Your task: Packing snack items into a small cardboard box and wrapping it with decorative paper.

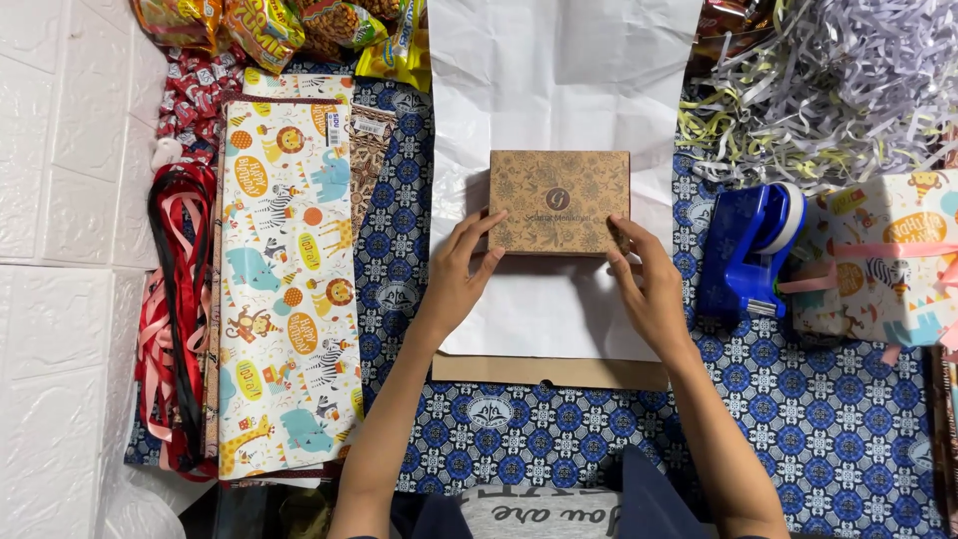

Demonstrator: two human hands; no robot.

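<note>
Blue patterned cloth [818, 429] covers the work surface, with animal-print wrapping paper [289, 289] at left. White paper [559, 90] lies centred; the brown box [559, 202] sits on it. Left hand [457, 274] and right hand [651, 287] grip its near corners. Judgement: keep the box square to the sheet's edges. Blue tape dispenser [748, 250] stands at right

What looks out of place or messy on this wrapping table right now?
Mostly tidy. The brown box sits square on the white paper, held by the left hand and right hand. The one loose mess is the shredded paper heaped at the top right, strands trailing toward the blue tape dispenser.
</note>
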